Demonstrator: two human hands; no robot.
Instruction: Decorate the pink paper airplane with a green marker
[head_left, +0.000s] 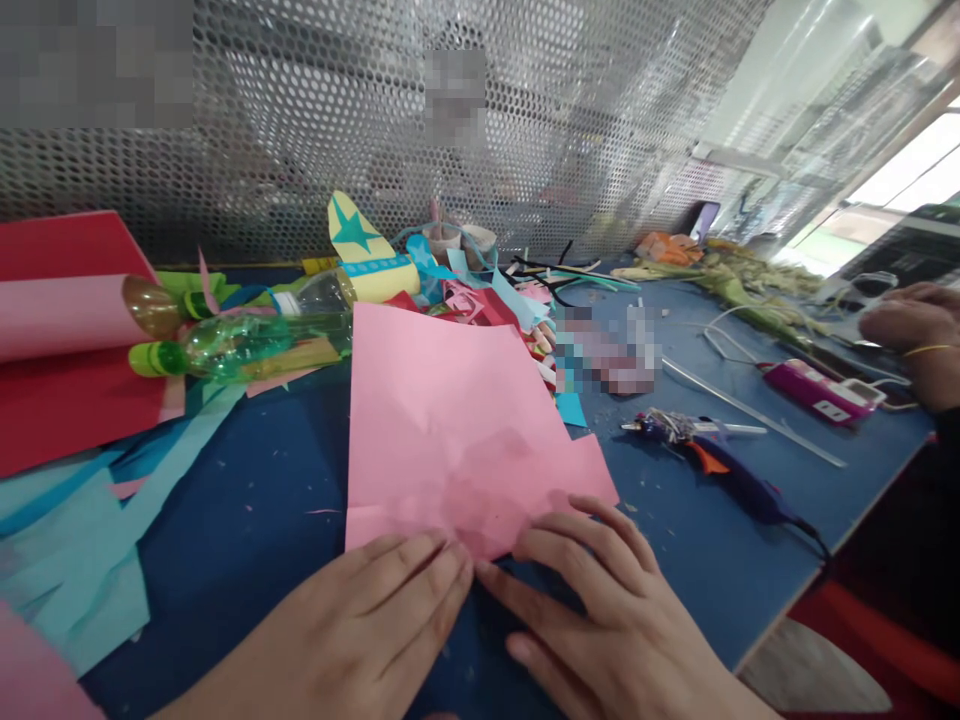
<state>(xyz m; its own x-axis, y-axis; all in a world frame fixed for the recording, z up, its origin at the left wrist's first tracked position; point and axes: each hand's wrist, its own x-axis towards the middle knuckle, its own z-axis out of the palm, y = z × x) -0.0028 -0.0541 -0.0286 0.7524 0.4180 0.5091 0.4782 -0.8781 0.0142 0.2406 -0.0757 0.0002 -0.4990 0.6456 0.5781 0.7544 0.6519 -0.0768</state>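
Note:
A sheet of pink paper (427,400) lies on the blue tabletop in front of me, with creases and a small flap jutting out on its right side. My left hand (390,610) rests on the paper's near edge, its fingers stretched out close together. Across from it, my right hand (592,590) presses the near right part of the sheet with its fingers spread. The fingertips of both hands almost meet at the bottom edge. Neither hand grips anything, and part of the near edge is hidden beneath the fingers.
A glue gun (735,475) with a cord lies to the right, near a purple power strip (821,390). Plastic bottles (240,345), red paper (67,410) and teal paper strips (172,450) are at left. Another person's hand (911,315) is at far right.

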